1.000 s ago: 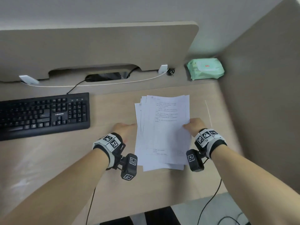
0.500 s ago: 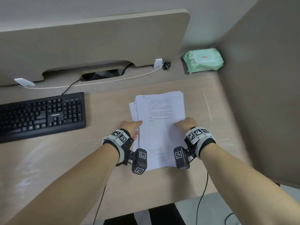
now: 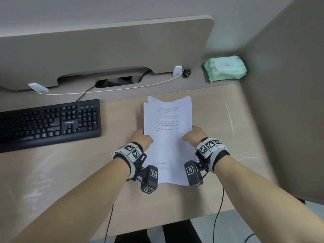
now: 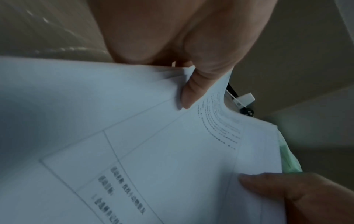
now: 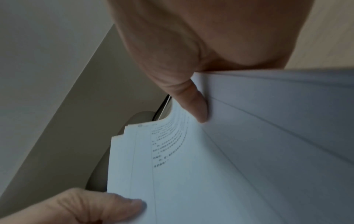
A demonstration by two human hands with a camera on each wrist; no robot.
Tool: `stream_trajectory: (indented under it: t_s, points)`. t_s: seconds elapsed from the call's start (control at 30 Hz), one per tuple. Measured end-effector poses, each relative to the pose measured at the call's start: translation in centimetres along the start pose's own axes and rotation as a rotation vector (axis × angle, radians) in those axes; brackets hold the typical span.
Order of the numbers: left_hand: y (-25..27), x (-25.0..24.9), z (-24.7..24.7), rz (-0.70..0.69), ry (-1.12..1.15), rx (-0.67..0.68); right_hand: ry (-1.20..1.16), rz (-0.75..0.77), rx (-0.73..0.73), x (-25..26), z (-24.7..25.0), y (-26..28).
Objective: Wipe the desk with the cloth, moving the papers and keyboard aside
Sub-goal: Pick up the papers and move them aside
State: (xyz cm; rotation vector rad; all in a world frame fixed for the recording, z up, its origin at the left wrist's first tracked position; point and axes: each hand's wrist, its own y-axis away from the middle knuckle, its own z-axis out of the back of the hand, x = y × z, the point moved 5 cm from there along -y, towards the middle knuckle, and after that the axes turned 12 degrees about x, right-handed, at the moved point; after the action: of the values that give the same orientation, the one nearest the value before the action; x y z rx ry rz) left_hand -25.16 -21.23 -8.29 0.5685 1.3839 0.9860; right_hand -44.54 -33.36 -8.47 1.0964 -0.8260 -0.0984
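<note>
Both hands hold the papers (image 3: 167, 137) by the long edges, mid-desk, right of the keyboard (image 3: 49, 122). Left hand (image 3: 142, 140) pinches the left edge, thumb on top, fingers under; right hand (image 3: 193, 135) does the same on the right edge. The stack bows up in the middle, and its near end prob. rests on the desk (image 3: 219, 120), though the wrist cams hide that bit.

Step in hand: square the sheets, then shift them aside. To do it well, keep both pinches even so no sheet fans out; the far corners are slightly staggered, so tap the near end on the desk before carrying. Lift clear rather than drag. Bare desk at far right, near the green wipes pack (image 3: 226, 68), looks a fair parking spot. No cloth in sight; the wipes pack may serve as one.
</note>
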Motion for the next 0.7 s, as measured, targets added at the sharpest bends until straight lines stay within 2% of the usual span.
stream_trajectory:
  t_s: [0.17,0.3,0.4,0.47,0.6,0.7]
  points:
    - [1.8,-1.8,5.5,-0.106,0.163,-0.092,-0.069,0.248,-0.031,5.5,-1.5,1.7]
    - [4.3,-4.8,10.4,-0.323,0.093,-0.155,-0.121,0.478,-0.041,11.4,-2.7,4.6]
    - [6.4,-5.8,13.0,-0.469,0.114,-0.202,-0.113,0.614,-0.087,13.7,-3.7,5.5]
    - [7.1,-5.5,13.7,-0.497,0.131,-0.219,-0.097,0.644,-0.103,13.8,-4.3,5.2]
    - [6.6,-3.9,13.5,-0.465,0.200,-0.200,-0.082,0.649,-0.109,13.5,-5.6,5.2]
    - [6.0,-3.7,13.6,-0.474,0.239,-0.188,-0.087,0.616,-0.115,12.8,-5.7,4.7]
